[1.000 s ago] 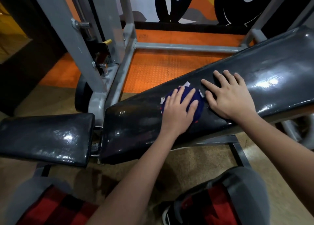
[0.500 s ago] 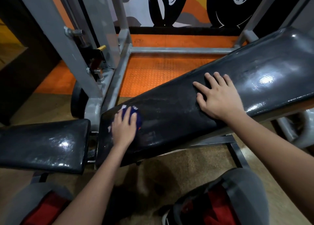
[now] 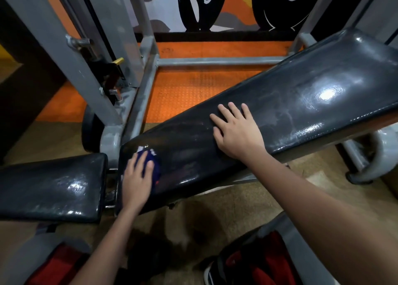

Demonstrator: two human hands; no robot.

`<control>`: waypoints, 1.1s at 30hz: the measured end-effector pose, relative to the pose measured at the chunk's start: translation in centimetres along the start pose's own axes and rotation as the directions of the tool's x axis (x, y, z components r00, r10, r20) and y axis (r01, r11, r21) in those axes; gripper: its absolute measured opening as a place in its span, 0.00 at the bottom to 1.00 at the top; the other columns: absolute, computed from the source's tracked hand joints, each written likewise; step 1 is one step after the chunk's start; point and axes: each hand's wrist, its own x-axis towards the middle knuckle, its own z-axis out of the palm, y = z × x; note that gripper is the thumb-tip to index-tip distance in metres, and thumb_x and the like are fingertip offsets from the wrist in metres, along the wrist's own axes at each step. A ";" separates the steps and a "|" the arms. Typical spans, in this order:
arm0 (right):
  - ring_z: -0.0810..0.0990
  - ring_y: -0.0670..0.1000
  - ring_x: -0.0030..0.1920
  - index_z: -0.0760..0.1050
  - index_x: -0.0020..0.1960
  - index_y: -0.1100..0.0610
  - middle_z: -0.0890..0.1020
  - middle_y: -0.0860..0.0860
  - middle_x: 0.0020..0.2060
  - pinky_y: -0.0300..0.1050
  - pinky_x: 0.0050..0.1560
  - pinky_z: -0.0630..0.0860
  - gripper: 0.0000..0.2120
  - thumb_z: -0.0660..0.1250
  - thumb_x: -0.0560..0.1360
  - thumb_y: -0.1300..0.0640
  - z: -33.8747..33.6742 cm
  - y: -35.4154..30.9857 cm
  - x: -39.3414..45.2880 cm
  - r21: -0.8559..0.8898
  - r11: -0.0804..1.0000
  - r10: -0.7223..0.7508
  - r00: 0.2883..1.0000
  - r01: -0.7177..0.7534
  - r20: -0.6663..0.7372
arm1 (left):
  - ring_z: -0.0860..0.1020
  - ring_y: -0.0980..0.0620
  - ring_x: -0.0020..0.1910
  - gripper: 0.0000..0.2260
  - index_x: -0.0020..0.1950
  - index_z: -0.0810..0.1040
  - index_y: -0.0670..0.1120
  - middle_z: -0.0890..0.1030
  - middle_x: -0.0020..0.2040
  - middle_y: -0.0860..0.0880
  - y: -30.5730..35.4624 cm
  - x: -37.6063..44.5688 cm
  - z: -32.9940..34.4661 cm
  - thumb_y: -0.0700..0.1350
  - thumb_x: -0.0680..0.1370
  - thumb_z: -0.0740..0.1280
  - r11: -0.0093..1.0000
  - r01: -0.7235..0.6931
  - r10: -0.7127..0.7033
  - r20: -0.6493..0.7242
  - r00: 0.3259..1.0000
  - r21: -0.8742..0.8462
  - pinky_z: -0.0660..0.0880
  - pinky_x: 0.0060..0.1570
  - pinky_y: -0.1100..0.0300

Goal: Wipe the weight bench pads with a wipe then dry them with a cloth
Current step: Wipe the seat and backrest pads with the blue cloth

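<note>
A long black back pad (image 3: 297, 104) slopes up from lower left to upper right. A shorter black seat pad (image 3: 49, 188) lies flat to its left, apart from it by a narrow gap. My left hand (image 3: 136, 181) presses a dark blue cloth (image 3: 155, 166) with white patches onto the low end of the back pad, near the gap. My right hand (image 3: 235, 132) rests flat with fingers spread on the middle of the back pad, holding nothing. The pad surface right of that hand shows faint streaks and a bright glare.
Grey steel uprights (image 3: 71, 54) and a crossbar (image 3: 215, 61) frame the bench on an orange rubber mat (image 3: 189, 89). A curved grey foot (image 3: 379, 157) stands at right. My knees in red and grey (image 3: 269, 261) are below, over tan floor.
My left hand has slid the blue cloth down the back pad from its middle to its low left end. My right hand stayed flat on the pad.
</note>
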 end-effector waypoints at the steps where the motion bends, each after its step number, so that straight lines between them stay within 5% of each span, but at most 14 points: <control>1: 0.58 0.59 0.81 0.65 0.80 0.49 0.64 0.54 0.81 0.61 0.81 0.51 0.26 0.47 0.85 0.46 0.1 -0.1 -0.1 -0.001 0.999 -0.033 0.999 0.033 -0.001 | 0.60 0.47 0.78 0.26 0.78 0.64 0.59 0.61 0.80 0.53 -1.4 0.2 -0.5 0.66 0.82 0.50 0.997 0.068 -0.068 0.009 0.998 -0.025 0.58 0.76 0.45; 6: 0.70 0.63 0.72 0.75 0.71 0.52 0.75 0.58 0.70 0.60 0.75 0.63 0.24 0.52 0.81 0.47 0.0 -1.4 0.8 0.002 1.000 -0.026 1.000 0.026 -0.010 | 0.59 0.47 0.78 0.24 0.78 0.63 0.58 0.60 0.80 0.52 -0.8 2.4 -0.4 0.63 0.83 0.50 0.969 0.249 -0.249 -0.008 0.969 -0.004 0.56 0.76 0.43; 9: 0.74 0.63 0.65 0.79 0.67 0.53 0.79 0.58 0.63 0.58 0.70 0.68 0.28 0.48 0.78 0.47 0.5 -4.3 1.7 0.047 0.996 -0.076 0.997 0.076 -0.004 | 0.58 0.49 0.78 0.23 0.77 0.65 0.60 0.61 0.80 0.53 5.1 3.3 1.1 0.62 0.83 0.51 0.995 0.068 -0.067 -0.012 0.998 0.076 0.53 0.74 0.43; 12: 0.72 0.63 0.69 0.77 0.69 0.53 0.77 0.58 0.66 0.60 0.74 0.64 0.27 0.48 0.79 0.48 1.6 -5.7 1.8 0.072 0.991 -0.108 0.994 0.109 -0.017 | 0.55 0.50 0.80 0.22 0.77 0.64 0.61 0.60 0.81 0.53 10.1 3.0 2.5 0.61 0.84 0.51 0.992 -0.110 0.108 0.041 0.993 0.058 0.50 0.76 0.48; 15: 0.69 0.64 0.74 0.75 0.73 0.53 0.75 0.59 0.71 0.62 0.77 0.61 0.25 0.51 0.81 0.48 2.2 -5.4 1.6 0.057 0.992 -0.106 0.992 0.110 -0.061 | 0.54 0.53 0.80 0.22 0.78 0.63 0.62 0.59 0.81 0.56 8.2 2.6 2.1 0.62 0.83 0.51 0.979 -0.199 0.196 0.069 0.978 0.035 0.49 0.77 0.52; 20: 0.66 0.63 0.77 0.72 0.75 0.51 0.72 0.58 0.75 0.62 0.79 0.58 0.25 0.52 0.82 0.47 2.4 -5.3 1.7 0.057 0.993 -0.095 0.993 0.099 -0.067 | 0.60 0.50 0.78 0.26 0.77 0.65 0.59 0.62 0.79 0.53 -2.1 2.2 -0.7 0.66 0.82 0.51 0.999 0.021 -0.019 0.028 0.999 -0.049 0.57 0.75 0.49; 24: 0.65 0.63 0.78 0.72 0.75 0.50 0.72 0.57 0.75 0.62 0.79 0.57 0.26 0.50 0.82 0.46 2.3 -5.5 1.8 0.063 0.994 -0.090 0.994 0.095 -0.068 | 0.61 0.47 0.78 0.24 0.78 0.65 0.57 0.61 0.79 0.51 -3.0 5.0 -0.9 0.62 0.83 0.52 0.985 0.166 -0.164 0.052 0.985 -0.047 0.57 0.75 0.49; 30: 0.69 0.61 0.76 0.75 0.72 0.54 0.75 0.57 0.72 0.61 0.78 0.61 0.24 0.53 0.81 0.48 2.3 -5.8 1.5 0.079 0.995 -0.056 0.991 0.066 -0.121 | 0.65 0.51 0.75 0.21 0.75 0.69 0.60 0.69 0.76 0.54 10.2 10.3 3.3 0.61 0.83 0.54 0.988 -0.131 0.127 0.043 0.991 0.082 0.56 0.73 0.51; 33: 0.70 0.61 0.75 0.76 0.70 0.56 0.76 0.57 0.71 0.60 0.78 0.62 0.23 0.55 0.81 0.48 2.3 -5.7 1.5 0.091 0.994 -0.050 0.988 0.063 -0.146 | 0.64 0.53 0.76 0.21 0.75 0.68 0.60 0.67 0.76 0.56 11.8 8.7 3.5 0.60 0.83 0.54 0.958 -0.285 0.282 0.061 0.957 0.040 0.55 0.74 0.53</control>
